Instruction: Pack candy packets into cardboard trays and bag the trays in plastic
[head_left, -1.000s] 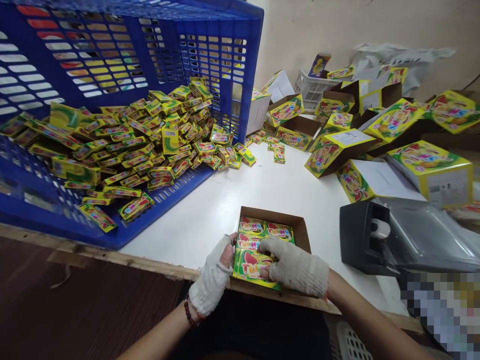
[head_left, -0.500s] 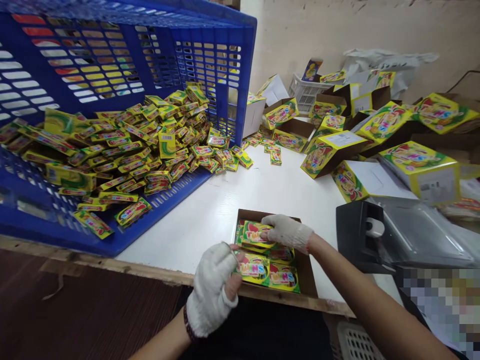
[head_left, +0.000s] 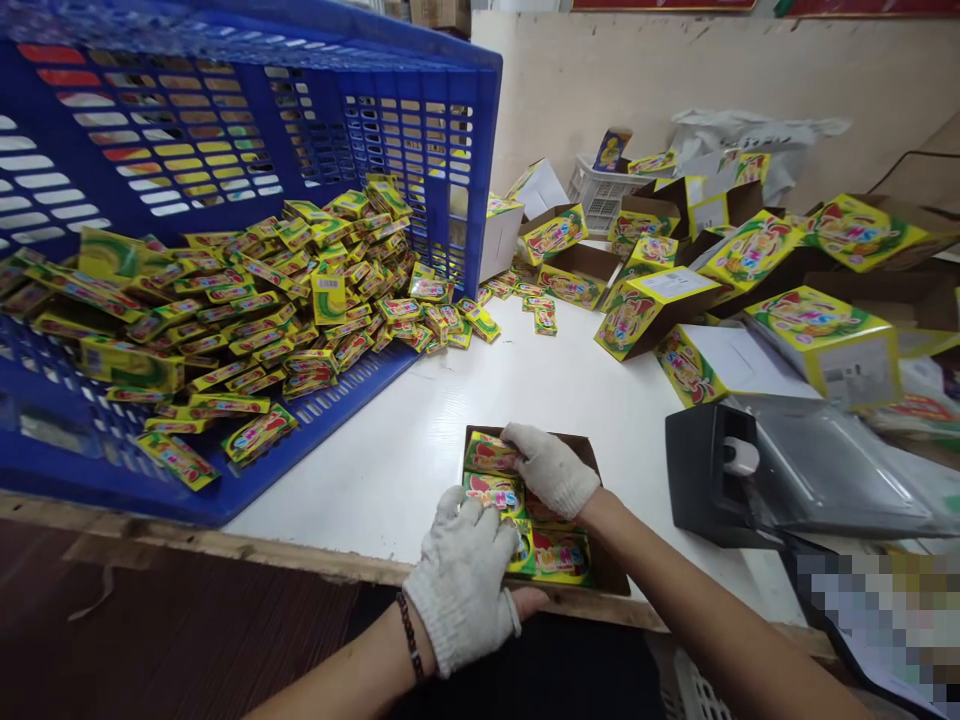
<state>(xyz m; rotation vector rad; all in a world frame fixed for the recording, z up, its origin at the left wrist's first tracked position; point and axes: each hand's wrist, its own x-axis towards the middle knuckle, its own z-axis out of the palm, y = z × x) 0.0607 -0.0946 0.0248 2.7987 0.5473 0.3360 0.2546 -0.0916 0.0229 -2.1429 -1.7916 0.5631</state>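
Note:
A brown cardboard box (head_left: 600,575) lies at the near edge of the white table (head_left: 420,440), filled with yellow-green candy packets (head_left: 559,558). My left hand (head_left: 465,575), in a white knit glove, lies flat on the packets at the box's near left, fingers spread. My right hand (head_left: 551,468), also gloved, presses down on the packets at the far end of the box, fingers curved over them. Neither hand lifts anything.
A tipped blue plastic crate (head_left: 300,120) on the left spills a heap of small candy packets (head_left: 247,300). Yellow printed cartons (head_left: 817,335) are piled at the right and back. A black tape dispenser (head_left: 712,480) stands right of the box.
My right hand laid a packet into the far end of the box and now presses it down. My left hand moved from the box's near edge onto the packets, flattening out.

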